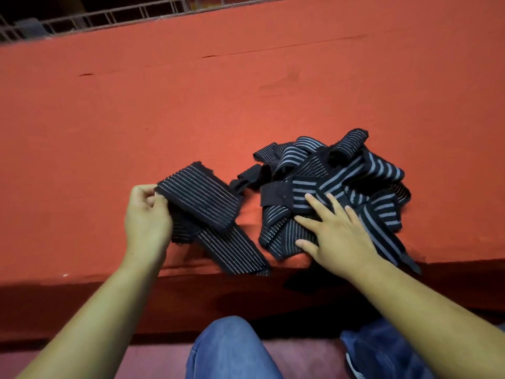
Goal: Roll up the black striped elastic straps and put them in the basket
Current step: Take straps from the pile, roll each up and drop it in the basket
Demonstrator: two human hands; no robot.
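A black strap with thin pale stripes (207, 212) lies folded over itself on the red cloth, its lower end reaching the table's front edge. My left hand (146, 220) pinches the strap's upper left corner between thumb and fingers. To the right, a tangled pile of black striped straps (336, 173) sits near the front edge, one end hanging over it. My right hand (332, 236) rests flat on the pile's near side with fingers spread. A wire basket (109, 17) stands at the far left back.
The red-covered table (246, 91) stretches wide behind the straps. Its front edge runs just below my hands. My knees in blue jeans (229, 348) show under the edge.
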